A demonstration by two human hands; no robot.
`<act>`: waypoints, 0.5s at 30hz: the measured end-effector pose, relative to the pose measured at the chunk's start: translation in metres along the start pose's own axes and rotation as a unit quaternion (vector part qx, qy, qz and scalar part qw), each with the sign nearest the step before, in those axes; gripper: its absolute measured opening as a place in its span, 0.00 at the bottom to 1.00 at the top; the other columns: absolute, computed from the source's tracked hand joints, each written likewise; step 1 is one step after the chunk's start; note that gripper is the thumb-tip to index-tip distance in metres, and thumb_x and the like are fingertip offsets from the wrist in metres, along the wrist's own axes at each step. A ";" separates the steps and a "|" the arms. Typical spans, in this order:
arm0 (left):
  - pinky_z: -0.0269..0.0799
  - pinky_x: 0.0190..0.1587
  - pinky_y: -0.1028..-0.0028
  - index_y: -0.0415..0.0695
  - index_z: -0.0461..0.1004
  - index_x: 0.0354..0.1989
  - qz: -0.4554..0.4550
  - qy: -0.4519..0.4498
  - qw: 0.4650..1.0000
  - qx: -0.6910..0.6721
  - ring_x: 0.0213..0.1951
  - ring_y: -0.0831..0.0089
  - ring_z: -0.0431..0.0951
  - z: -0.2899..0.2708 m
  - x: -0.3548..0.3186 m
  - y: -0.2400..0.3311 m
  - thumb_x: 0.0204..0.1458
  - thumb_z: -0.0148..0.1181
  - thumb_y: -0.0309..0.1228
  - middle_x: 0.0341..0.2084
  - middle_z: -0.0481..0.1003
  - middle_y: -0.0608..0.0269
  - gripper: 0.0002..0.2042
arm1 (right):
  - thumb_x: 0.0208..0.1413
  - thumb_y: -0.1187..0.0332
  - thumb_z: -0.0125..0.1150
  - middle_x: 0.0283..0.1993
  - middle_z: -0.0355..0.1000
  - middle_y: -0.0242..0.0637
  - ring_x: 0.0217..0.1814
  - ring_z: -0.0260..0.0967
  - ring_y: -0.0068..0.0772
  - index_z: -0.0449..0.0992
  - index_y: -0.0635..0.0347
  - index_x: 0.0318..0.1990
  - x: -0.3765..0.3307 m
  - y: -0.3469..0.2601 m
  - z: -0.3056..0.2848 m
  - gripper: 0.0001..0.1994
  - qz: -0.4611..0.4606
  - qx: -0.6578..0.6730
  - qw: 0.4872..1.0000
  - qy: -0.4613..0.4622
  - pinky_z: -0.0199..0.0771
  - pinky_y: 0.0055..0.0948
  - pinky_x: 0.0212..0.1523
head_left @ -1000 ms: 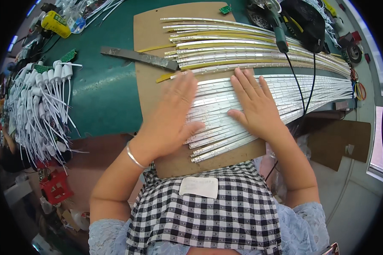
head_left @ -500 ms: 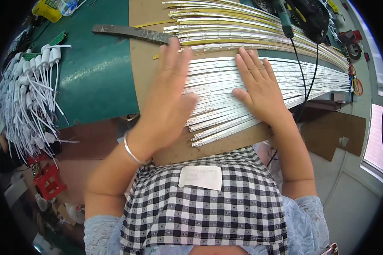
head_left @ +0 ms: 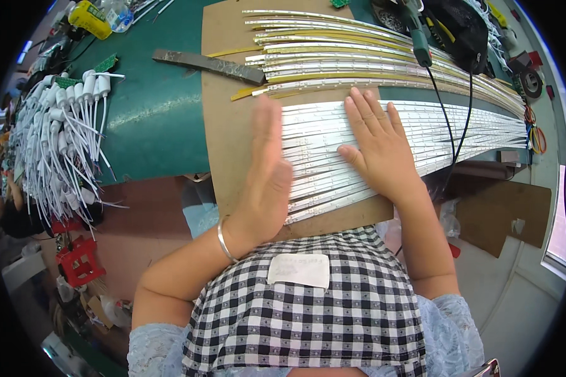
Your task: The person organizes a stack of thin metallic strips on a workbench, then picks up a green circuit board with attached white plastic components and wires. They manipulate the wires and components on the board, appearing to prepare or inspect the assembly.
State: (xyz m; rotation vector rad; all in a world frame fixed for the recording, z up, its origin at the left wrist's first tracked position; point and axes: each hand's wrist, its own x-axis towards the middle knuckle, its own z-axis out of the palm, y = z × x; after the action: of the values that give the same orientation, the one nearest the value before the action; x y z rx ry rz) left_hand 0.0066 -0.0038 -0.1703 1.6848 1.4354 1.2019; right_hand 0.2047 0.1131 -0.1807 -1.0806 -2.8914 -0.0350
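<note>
Silver-white strips (head_left: 317,157) lie fanned on brown board (head_left: 233,144) over the tabletop (head_left: 151,144). Right hand (head_left: 380,151) palm-down on them, fingers spread; left hand (head_left: 269,169) flat, blurred, edge-on at their left ends — likely evening those ends. Next move probably calls for light, level pressure. Yellow bottle (head_left: 89,20), upper left — contents unclear.
</note>
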 end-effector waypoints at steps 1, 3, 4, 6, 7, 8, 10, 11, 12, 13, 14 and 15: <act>0.27 0.70 0.57 0.34 0.41 0.70 -0.009 -0.018 1.000 0.012 0.72 0.48 0.34 -0.003 0.001 0.002 0.62 0.31 0.56 0.70 0.39 0.42 0.39 | 0.60 0.41 0.42 0.73 0.48 0.37 0.76 0.41 0.37 0.56 0.59 0.67 -0.002 0.000 0.000 0.36 0.000 0.001 1.000 -0.003 0.36 0.45 0.73; 0.27 0.70 0.55 0.37 0.43 0.70 0.044 -0.125 0.958 0.256 0.72 0.49 0.34 -0.008 -0.002 0.010 0.59 0.34 0.61 0.71 0.40 0.44 0.42 | 0.60 0.41 0.42 0.73 0.49 0.37 0.76 0.42 0.37 0.56 0.59 0.67 0.001 0.001 0.000 0.36 -0.003 0.004 1.000 0.002 0.36 0.45 0.73; 0.27 0.70 0.54 0.39 0.44 0.70 0.068 -0.177 0.911 0.366 0.72 0.50 0.34 -0.007 -0.005 0.013 0.57 0.35 0.64 0.71 0.40 0.45 0.44 | 0.60 0.42 0.43 0.73 0.49 0.37 0.76 0.42 0.37 0.57 0.58 0.67 -0.001 0.001 0.000 0.36 -0.004 0.005 1.000 0.005 0.37 0.45 0.73; 0.28 0.68 0.46 0.44 0.52 0.69 0.082 -0.194 0.899 0.385 0.71 0.48 0.38 -0.003 -0.005 0.007 0.52 0.39 0.66 0.70 0.45 0.50 0.43 | 0.60 0.42 0.43 0.73 0.50 0.37 0.76 0.43 0.37 0.57 0.58 0.67 -0.003 0.000 -0.002 0.35 -0.006 0.003 1.000 0.010 0.38 0.45 0.73; 0.28 0.68 0.46 0.45 0.52 0.69 0.083 -0.207 0.889 0.400 0.71 0.48 0.39 -0.002 -0.001 0.002 0.52 0.40 0.66 0.70 0.46 0.51 0.44 | 0.60 0.43 0.44 0.73 0.50 0.37 0.75 0.43 0.37 0.57 0.58 0.67 -0.003 0.000 -0.001 0.35 -0.004 0.002 1.000 0.010 0.38 0.46 0.73; 0.28 0.68 0.46 0.45 0.53 0.69 0.083 -0.220 0.879 0.415 0.71 0.48 0.40 0.000 0.002 -0.001 0.51 0.41 0.67 0.70 0.46 0.53 0.44 | 0.60 0.43 0.44 0.73 0.50 0.37 0.75 0.44 0.37 0.57 0.58 0.67 -0.003 0.000 0.000 0.35 -0.003 0.000 1.000 0.009 0.38 0.46 0.73; 0.28 0.68 0.45 0.46 0.54 0.69 0.084 -0.212 0.887 0.402 0.71 0.48 0.40 0.000 0.003 -0.003 0.50 0.44 0.66 0.70 0.47 0.53 0.44 | 0.60 0.44 0.45 0.72 0.51 0.37 0.75 0.45 0.37 0.57 0.57 0.67 0.000 0.000 -0.001 0.34 -0.003 0.003 1.000 0.014 0.40 0.46 0.72; 0.28 0.68 0.45 0.46 0.54 0.69 0.086 -0.209 0.888 0.401 0.71 0.47 0.40 0.000 0.002 -0.004 0.50 0.44 0.65 0.70 0.47 0.53 0.43 | 0.60 0.44 0.45 0.72 0.51 0.37 0.75 0.45 0.37 0.57 0.57 0.67 0.000 0.000 0.000 0.34 -0.002 0.003 1.000 0.015 0.40 0.46 0.72; 0.28 0.68 0.45 0.46 0.54 0.69 0.087 -0.205 0.889 0.400 0.71 0.47 0.40 0.001 0.002 -0.004 0.50 0.44 0.65 0.70 0.47 0.53 0.43 | 0.60 0.44 0.45 0.72 0.51 0.37 0.75 0.45 0.37 0.57 0.57 0.67 -0.001 0.001 0.001 0.34 -0.002 0.003 1.000 0.017 0.40 0.46 0.72; 0.28 0.68 0.45 0.46 0.53 0.69 0.085 -0.202 0.889 0.402 0.71 0.47 0.40 0.001 0.002 -0.004 0.49 0.45 0.66 0.70 0.47 0.53 0.44 | 0.60 0.44 0.45 0.72 0.51 0.37 0.75 0.45 0.36 0.57 0.56 0.67 0.000 0.000 0.001 0.34 0.000 0.002 1.000 0.018 0.40 0.46 0.72; 0.28 0.68 0.45 0.46 0.53 0.69 0.082 -0.199 0.890 0.403 0.71 0.46 0.40 0.001 0.001 -0.004 0.48 0.46 0.66 0.70 0.47 0.53 0.45 | 0.60 0.44 0.45 0.72 0.51 0.37 0.75 0.45 0.36 0.57 0.56 0.67 0.000 0.000 0.002 0.34 0.001 0.001 1.000 0.018 0.40 0.46 0.72; 0.29 0.68 0.44 0.46 0.53 0.69 0.080 -0.195 0.890 0.404 0.71 0.46 0.40 0.002 0.001 -0.003 0.47 0.47 0.67 0.70 0.47 0.52 0.46 | 0.60 0.44 0.45 0.72 0.51 0.37 0.75 0.44 0.36 0.57 0.56 0.67 0.000 0.000 0.002 0.34 0.002 0.000 1.000 0.019 0.40 0.45 0.72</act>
State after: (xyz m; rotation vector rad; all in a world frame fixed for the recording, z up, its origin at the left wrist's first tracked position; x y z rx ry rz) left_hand 0.0068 -0.0019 -0.1735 2.4532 1.6574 0.2540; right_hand 0.2049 0.1128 -0.1830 -1.0720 -2.8554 -0.0550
